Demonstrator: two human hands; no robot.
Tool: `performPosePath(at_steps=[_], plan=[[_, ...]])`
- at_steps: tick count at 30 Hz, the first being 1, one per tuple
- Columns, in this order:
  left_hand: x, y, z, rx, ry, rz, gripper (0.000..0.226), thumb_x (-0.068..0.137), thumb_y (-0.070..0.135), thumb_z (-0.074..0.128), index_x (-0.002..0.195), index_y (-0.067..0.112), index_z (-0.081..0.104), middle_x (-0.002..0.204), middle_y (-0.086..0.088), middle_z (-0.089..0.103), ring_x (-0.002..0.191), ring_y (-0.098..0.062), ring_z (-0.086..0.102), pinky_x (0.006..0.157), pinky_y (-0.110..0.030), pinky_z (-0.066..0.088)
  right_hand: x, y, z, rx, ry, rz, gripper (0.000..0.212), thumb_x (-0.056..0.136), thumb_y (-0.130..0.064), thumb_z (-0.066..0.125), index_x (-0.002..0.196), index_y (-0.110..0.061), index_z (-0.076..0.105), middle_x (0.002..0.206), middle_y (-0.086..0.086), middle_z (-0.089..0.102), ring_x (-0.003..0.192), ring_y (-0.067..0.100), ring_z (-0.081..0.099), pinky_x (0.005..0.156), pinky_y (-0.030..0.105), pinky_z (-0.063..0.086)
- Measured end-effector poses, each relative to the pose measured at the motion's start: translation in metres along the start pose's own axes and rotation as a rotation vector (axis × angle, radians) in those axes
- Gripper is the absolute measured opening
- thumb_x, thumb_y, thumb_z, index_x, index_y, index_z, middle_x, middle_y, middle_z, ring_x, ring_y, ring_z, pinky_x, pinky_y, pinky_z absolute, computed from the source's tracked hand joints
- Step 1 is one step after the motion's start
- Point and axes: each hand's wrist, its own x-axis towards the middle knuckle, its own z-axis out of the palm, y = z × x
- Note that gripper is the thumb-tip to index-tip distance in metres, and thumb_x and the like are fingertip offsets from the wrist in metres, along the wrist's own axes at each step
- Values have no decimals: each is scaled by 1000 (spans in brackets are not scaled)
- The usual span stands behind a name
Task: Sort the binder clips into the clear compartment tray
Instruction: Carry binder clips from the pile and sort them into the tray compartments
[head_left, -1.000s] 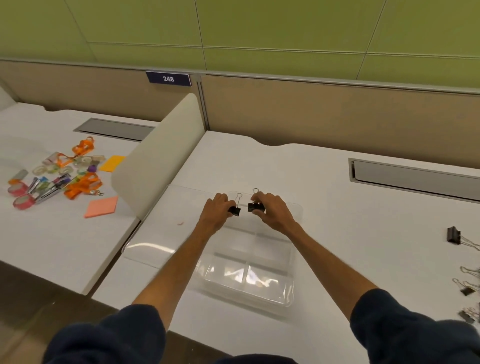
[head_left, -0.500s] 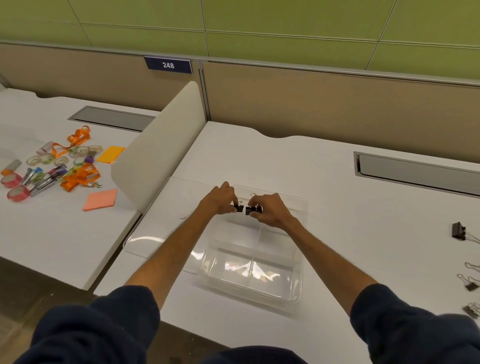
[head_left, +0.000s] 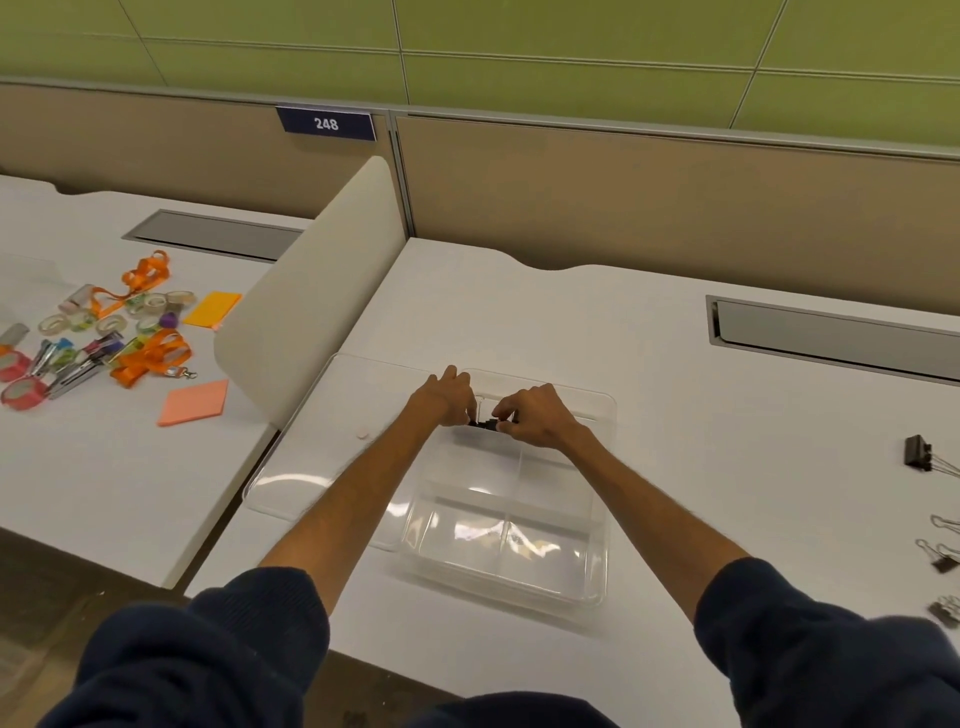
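While the tray (head_left: 605, 493) is sitting on the counter (head_left: 737, 457), the left hand (head_left: 442, 401) and right hand (head_left: 537, 415) are pinching black clips (head_left: 486, 424) together.

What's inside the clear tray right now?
The four near compartments of the clear compartment tray look empty. Over a far compartment, left hand and right hand pinch black binder clips; the hands cover whether anything lies beneath.

Tray (head_left: 605, 525) lies on desk (head_left: 737, 457), binder clips (head_left: 941, 560) to its right
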Motion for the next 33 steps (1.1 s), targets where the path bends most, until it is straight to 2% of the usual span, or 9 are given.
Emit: performPosePath(at_steps=[4,7,11,14,20,24,33], plan=[[-2,2,3,-11,2,2,30,93,16,49,111,28,69,123,-6,42,125,-24,29,103,-40,34,1,-1,0,18,-100,35,25,91,-33,53,107,-29,71,110,-9,72,105,18,61,93,38,39],[-4,4,3,-27,29,1,31,92,13,50,110,28,70,122,-5,43,125,-25,29,103,-44,32,-1,-1,6,54,-85,51,28,93,-24,48,109,-28,71,109,-8,71,109,19,58,94,41,40],[-8,4,7,-124,170,-17,29,87,8,55,104,25,71,127,-3,46,126,-24,31,94,-47,33,-6,2,6,96,18,43,28,91,-17,49,103,-26,72,100,-7,72,109,17,54,90,41,42],[-8,4,7,-176,329,-60,27,87,10,57,107,23,70,136,-1,43,132,-23,32,98,-48,34,-10,7,2,108,133,46,27,89,-15,51,100,-24,73,97,-4,72,108,17,55,89,43,44],[-1,22,2,-174,544,7,28,88,7,55,111,19,64,132,-5,48,126,-22,41,96,-44,31,-30,25,-16,195,407,139,29,86,-4,50,95,-20,72,97,-8,73,101,20,59,87,42,41],[7,52,-4,-189,591,50,28,91,11,51,117,17,59,127,-5,50,120,-23,45,93,-43,31,-54,51,-27,202,483,214,28,88,-8,49,101,-22,68,98,-8,72,97,19,58,87,39,38],[32,140,-15,-205,627,177,26,96,26,48,117,14,56,122,-5,52,113,-23,49,89,-42,34,-128,116,-55,194,559,386,25,91,-13,50,111,-19,62,104,-6,68,101,20,57,85,37,34]])
